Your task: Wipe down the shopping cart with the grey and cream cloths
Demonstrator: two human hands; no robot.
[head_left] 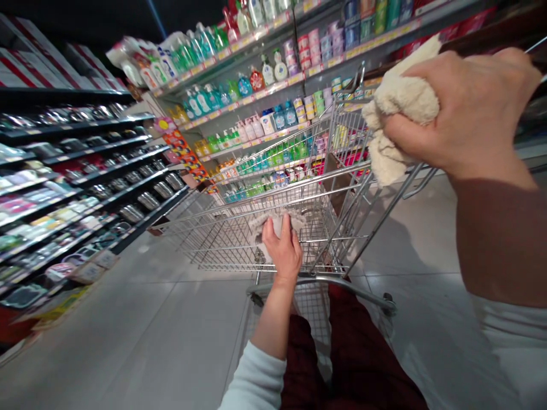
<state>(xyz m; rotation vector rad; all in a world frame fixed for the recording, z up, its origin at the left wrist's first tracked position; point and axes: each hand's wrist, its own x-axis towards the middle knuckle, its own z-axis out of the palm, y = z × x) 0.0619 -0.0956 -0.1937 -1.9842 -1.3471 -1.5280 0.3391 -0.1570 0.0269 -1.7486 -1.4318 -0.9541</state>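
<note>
A wire shopping cart stands close in front of me, its side panel towards my body. My left hand presses a pale grey cloth against the wires of that side, fingers laid over the fabric. Higher up on the right, my right hand is closed around a bunched cream cloth by the cart's handle end. Part of that cloth hangs below the fingers, in front of the metal bars. Whether it touches the handle is hard to see.
Shelves of bottles and tubs run behind the cart. On the left, another rack holds metal pots and packaged goods, blurred by motion. My legs are by the cart's lower frame. Grey floor tiles lie below.
</note>
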